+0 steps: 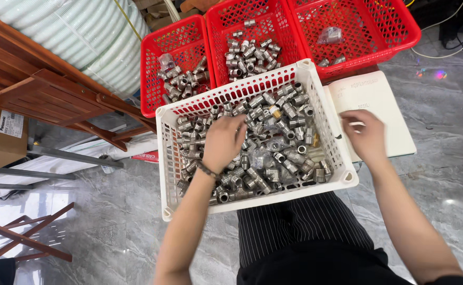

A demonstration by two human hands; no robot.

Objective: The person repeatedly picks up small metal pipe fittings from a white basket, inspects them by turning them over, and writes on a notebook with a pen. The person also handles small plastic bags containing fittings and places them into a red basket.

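Left hand [222, 142] is down inside the white plastic basket [252, 84], palm turned under and fingers curled into the heap of metal pipe fittings [287, 153]; its fingertips are buried among the pieces, so whether they pinch one fitting or only rake through them cannot be told. A dark beaded bracelet [206, 169] sits at that wrist. Right hand [365, 135] lies to the right of the basket, outside its wall, resting on an open notebook [387, 100] with pale pages; the fingers are drawn together and bent, and a thin white object shows at their tips, too blurred to name.

The basket sits near the person, partly over the lap in striped trousers [300, 221], and is filled with short threaded steel fittings, a few brass-coloured ones among them. Beyond it, on the far side, stand three red plastic baskets: the left one [152, 63] and the middle one [218, 26] each hold a smaller pile of similar fittings, the right one [395, 31] only a few and a small clear bag.

By the look of it, the step in hand is picking through the mixed heap while the other hand keeps to the notebook. The next move would call for closing on a single fitting among tightly tangled neighbours and lifting it clear without dragging others over the low rim.
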